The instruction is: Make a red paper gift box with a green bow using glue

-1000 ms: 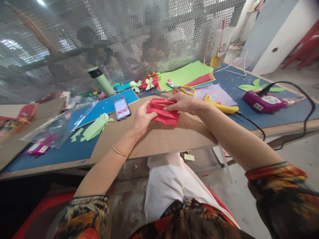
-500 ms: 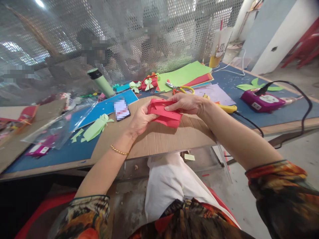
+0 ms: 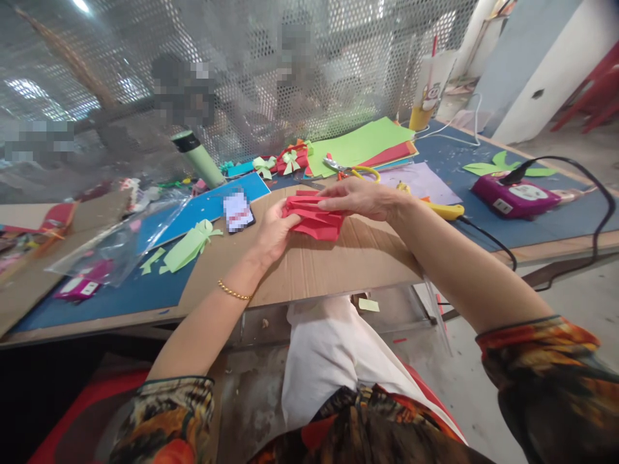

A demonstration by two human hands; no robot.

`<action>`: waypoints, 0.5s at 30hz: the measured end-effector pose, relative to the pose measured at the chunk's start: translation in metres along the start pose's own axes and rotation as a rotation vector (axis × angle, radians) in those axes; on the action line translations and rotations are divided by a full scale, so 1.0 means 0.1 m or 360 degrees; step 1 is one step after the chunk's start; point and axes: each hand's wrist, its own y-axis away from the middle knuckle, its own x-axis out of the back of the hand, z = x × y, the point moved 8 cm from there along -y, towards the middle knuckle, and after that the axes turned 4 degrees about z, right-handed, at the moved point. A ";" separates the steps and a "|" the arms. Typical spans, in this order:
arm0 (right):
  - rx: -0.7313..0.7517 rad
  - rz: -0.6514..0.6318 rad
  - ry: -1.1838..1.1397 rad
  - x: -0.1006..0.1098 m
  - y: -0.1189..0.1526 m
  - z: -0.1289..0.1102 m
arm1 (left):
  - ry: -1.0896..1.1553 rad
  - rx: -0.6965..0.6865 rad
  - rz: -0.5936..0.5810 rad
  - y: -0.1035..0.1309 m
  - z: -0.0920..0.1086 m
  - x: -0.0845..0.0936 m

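Centre of frame: our left hand (image 3: 271, 237) pinches the red paper (image 3: 319, 227) above the cardboard (image 3: 290, 277); our right hand (image 3: 360, 198) grips its upper edge. Creases are in, lower flaps loose. Upper centre: green bows (image 3: 291, 162), seemingly finished; scissors (image 3: 363, 172) unheld.

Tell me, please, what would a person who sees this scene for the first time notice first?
Most likely the red paper, folded and bright, held between the left hand and the right hand above the brown cardboard. Next, perhaps, the large green sheets behind the hands, with the yellow-handled scissors at their near edge. The purple socket box with its black cable stands out at the right.
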 end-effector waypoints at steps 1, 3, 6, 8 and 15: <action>0.0004 0.0012 -0.0026 0.01 0.00 0.00 | 0.0006 -0.0017 0.0032 -0.01 0.00 0.02; 0.0004 0.0012 -0.0064 0.02 0.00 0.02 | 0.0018 -0.0049 0.0084 -0.03 -0.01 0.06; -0.0032 -0.0045 -0.0082 -0.04 -0.02 0.09 | 0.0010 -0.0043 0.0145 -0.04 -0.01 0.09; -0.0027 -0.0034 -0.0092 -0.04 -0.04 0.12 | 0.0004 0.0000 0.0166 -0.02 -0.02 0.10; -0.0071 0.0101 -0.0151 0.07 -0.09 0.20 | 0.0090 0.0196 0.0012 0.04 -0.08 0.04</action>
